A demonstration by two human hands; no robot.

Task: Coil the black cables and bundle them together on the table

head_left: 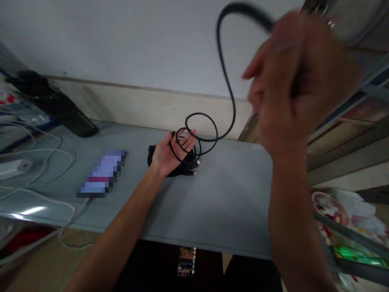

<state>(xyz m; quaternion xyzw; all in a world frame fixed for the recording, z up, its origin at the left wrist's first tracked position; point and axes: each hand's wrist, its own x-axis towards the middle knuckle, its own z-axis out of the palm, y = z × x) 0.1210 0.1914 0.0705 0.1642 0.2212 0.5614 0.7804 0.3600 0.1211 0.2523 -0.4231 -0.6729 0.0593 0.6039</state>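
Observation:
A thin black cable point(233, 106) runs in loose loops from my left hand up to my right hand. My right hand point(291, 77), raised high and blurred by motion, is closed on the cable's upper part. Below, over the grey table point(221, 207), my left hand point(172, 152) is palm up with fingers spread, and several loops lie across its palm and fingers. Behind and beneath that hand sits a dark bundle of cable point(179, 169) with small plug ends at its right side.
A phone point(103, 174) with a white cord lies at the left. Behind it a black bottle point(60, 103) leans over. A white power strip point(13, 168) and tangled white cords occupy the left end. Shelving and a pink basket point(331, 207) stand right; a lit screen point(186, 261) shows below the table edge.

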